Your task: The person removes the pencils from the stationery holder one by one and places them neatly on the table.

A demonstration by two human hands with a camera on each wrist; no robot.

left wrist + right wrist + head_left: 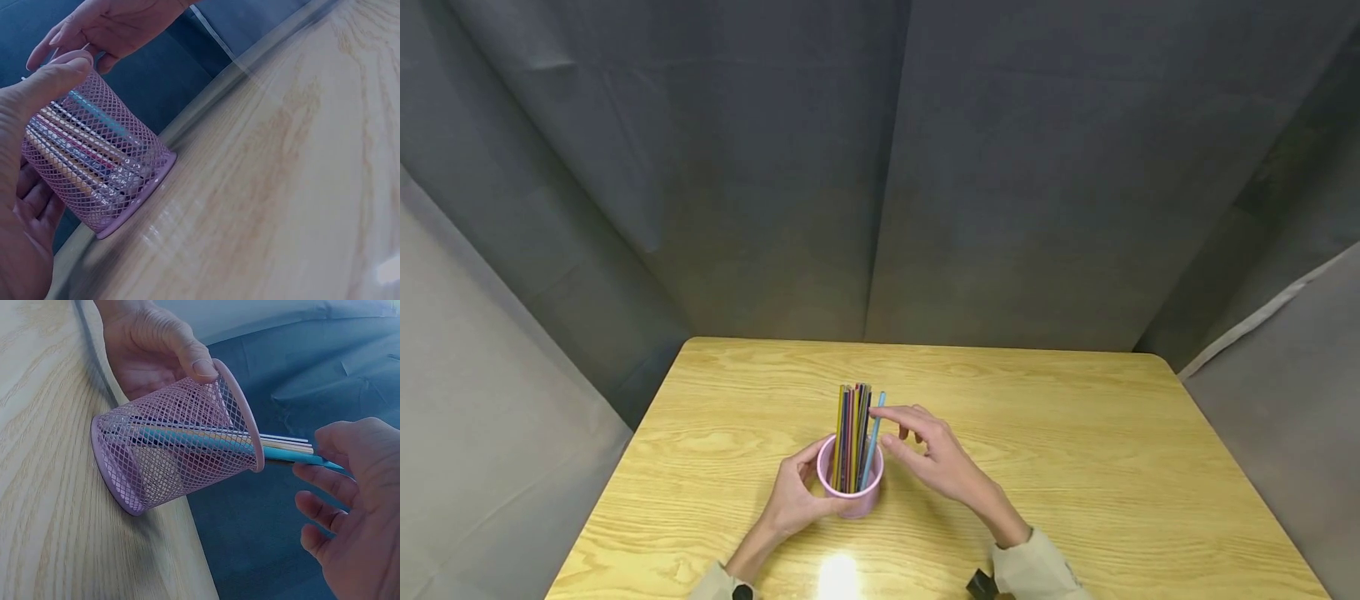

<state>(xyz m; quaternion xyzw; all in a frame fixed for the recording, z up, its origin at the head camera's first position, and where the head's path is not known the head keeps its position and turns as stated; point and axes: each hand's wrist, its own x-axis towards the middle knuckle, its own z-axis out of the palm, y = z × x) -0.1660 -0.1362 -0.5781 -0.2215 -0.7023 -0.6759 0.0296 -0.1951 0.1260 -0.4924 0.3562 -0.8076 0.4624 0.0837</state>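
Note:
A pink mesh pencil cup (859, 505) stands on the wooden table, full of colored pencils (850, 425). My left hand (795, 497) grips it from the side, thumb at the rim and fingers round the far wall. One light blue pencil (874, 443) leans right, apart from the bunch. My right hand (942, 457) is beside the pencil tops with its index finger extended against the blue pencil. In the right wrist view, that blue pencil (284, 454) passes among the fingers of the right hand (369, 506); its far end is partly hidden.
The wood-grain table (1075, 433) has rounded far corners. Dark grey curtains (1015, 183) hang behind it, with lighter cloth (482, 400) at the left. A small black object (981, 585) is by the right sleeve.

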